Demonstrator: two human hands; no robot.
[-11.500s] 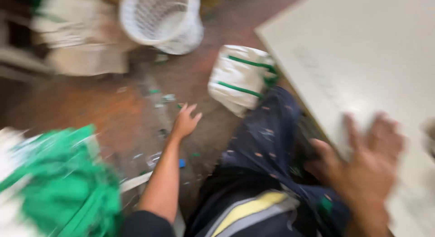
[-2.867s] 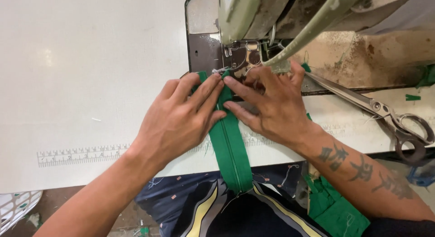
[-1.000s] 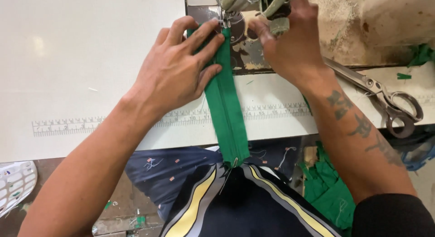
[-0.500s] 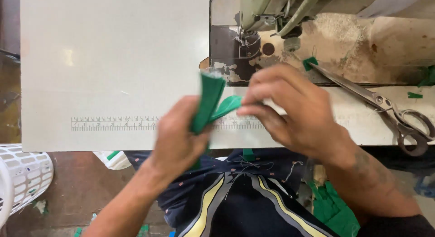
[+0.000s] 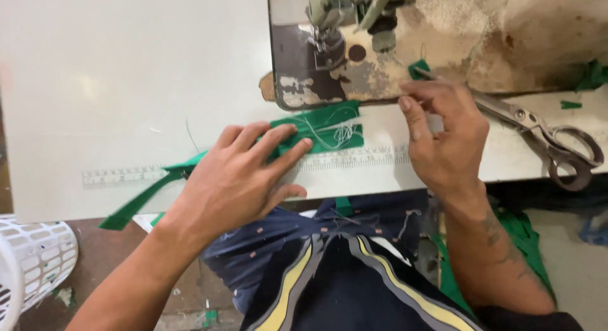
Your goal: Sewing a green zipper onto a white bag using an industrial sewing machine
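A long green fabric strip (image 5: 323,130) lies flat across the white table, its left end hanging off the front edge. My left hand (image 5: 244,173) presses down on its middle with fingers spread. Loose white threads lie on the strip's right end. My right hand (image 5: 443,138) hovers just right of the strip, near the sewing machine's base, with thumb and forefinger pinched close; whether they hold a thread I cannot tell. The sewing machine (image 5: 354,27) stands at the back, its needle above the worn metal plate (image 5: 297,78).
Large metal scissors (image 5: 544,138) lie on the table at the right. A ruler strip (image 5: 120,175) is marked along the table's front edge. A white plastic basket (image 5: 28,268) stands on the floor at lower left. Green fabric scraps (image 5: 519,242) lie beside my right leg.
The strip, held up folded between both hands half a second ago, now lies flat on the table. My left hand presses it down; my right hand has moved off to the right.
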